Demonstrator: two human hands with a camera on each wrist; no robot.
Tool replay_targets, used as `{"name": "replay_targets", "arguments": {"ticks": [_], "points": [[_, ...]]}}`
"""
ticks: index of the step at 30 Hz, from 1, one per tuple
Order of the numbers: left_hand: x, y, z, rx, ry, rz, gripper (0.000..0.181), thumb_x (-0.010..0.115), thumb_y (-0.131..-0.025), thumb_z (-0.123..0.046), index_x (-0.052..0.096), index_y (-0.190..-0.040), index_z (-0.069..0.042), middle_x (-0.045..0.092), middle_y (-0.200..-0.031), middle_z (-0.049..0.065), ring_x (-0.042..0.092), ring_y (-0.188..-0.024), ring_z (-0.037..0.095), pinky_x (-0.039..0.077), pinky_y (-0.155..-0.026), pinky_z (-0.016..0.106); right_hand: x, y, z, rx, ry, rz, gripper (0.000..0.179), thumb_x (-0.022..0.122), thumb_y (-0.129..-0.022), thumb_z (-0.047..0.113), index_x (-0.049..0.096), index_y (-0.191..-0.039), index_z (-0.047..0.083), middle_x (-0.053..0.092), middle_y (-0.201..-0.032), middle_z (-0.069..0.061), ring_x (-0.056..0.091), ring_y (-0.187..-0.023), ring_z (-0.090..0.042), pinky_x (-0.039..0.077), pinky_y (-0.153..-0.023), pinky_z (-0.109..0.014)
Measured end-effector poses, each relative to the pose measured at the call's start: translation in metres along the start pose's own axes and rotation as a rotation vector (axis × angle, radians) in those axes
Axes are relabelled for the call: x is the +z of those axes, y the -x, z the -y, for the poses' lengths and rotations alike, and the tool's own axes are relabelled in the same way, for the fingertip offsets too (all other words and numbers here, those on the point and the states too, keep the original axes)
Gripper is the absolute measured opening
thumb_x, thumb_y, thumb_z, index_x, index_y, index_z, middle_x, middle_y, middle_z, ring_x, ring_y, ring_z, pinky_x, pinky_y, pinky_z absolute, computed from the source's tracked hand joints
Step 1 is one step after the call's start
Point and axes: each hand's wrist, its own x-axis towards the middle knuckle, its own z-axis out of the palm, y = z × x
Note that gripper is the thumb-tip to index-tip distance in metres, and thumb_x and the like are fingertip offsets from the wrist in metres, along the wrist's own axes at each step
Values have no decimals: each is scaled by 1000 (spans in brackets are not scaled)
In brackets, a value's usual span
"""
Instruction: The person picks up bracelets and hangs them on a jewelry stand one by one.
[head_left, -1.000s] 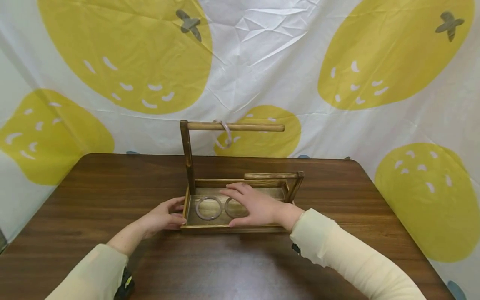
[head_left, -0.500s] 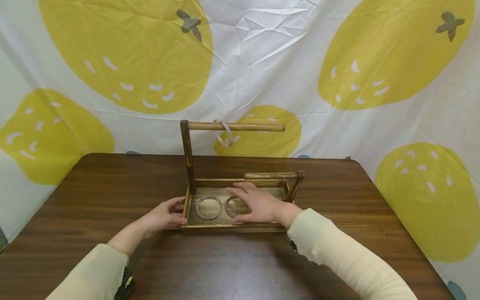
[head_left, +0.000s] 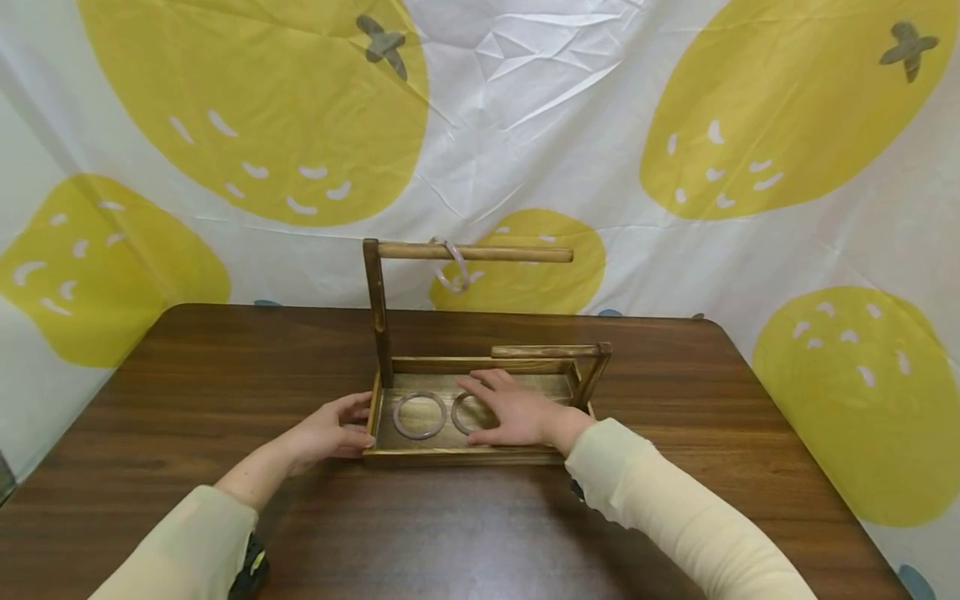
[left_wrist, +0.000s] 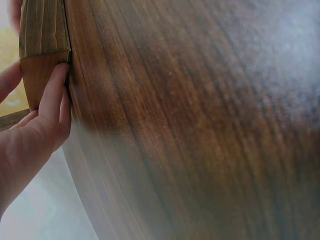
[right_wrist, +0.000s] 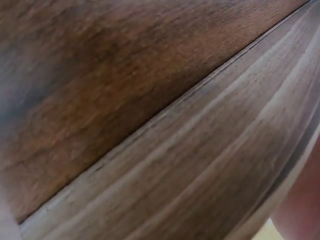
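A wooden bangle stand (head_left: 472,457) with a shallow tray base lies on the table, a tall arm at its left and a short arm at its right. One pale bangle (head_left: 450,267) hangs from the tall arm's rod (head_left: 517,253). Flat in the tray lie a second bangle (head_left: 395,415) and a third bangle (head_left: 453,413), the latter partly hidden by my right hand (head_left: 521,412). That hand reaches over the tray, thumb and fingers spread about the third bangle. My left hand (head_left: 322,432) touches the tray's left end, fingertips at its end wall (left_wrist: 42,77).
The short arm's rod (head_left: 543,352) runs just behind the right hand, with its post (head_left: 596,375) close to the right wrist. A brown wooden table (head_left: 450,533) lies beneath. Behind it hangs a white cloth (head_left: 525,150) printed with yellow fruit.
My right hand has shifted slightly right over the tray and settled lower at the third bangle. The hanging bangle has turned a little on its rod. The left hand stays put.
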Motion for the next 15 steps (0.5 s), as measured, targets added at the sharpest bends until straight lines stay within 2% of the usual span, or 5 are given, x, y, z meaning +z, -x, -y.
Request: {"name": "replay_targets", "arguments": {"ticks": [3,15], "points": [[0,0,0,0,2,0,75,57,-87,4,11,-146,8,26,-140,38,59,-100,21,54,-87,37,1,-2,1,9,-5,14,88,59,-82,60,18,-150,25,19,-155,-9,19,-141,-31,48,-92,-48],[-2,0,1,2,6,9,76,58,-87,3,11,-146,7,26,-141,37,59,-101,22,54,-87,37,6,-8,2,-11,67,13,83,59,-83,58,25,-149,21,30,-149,-9,27,-138,-26,39,-105,-47]]}}
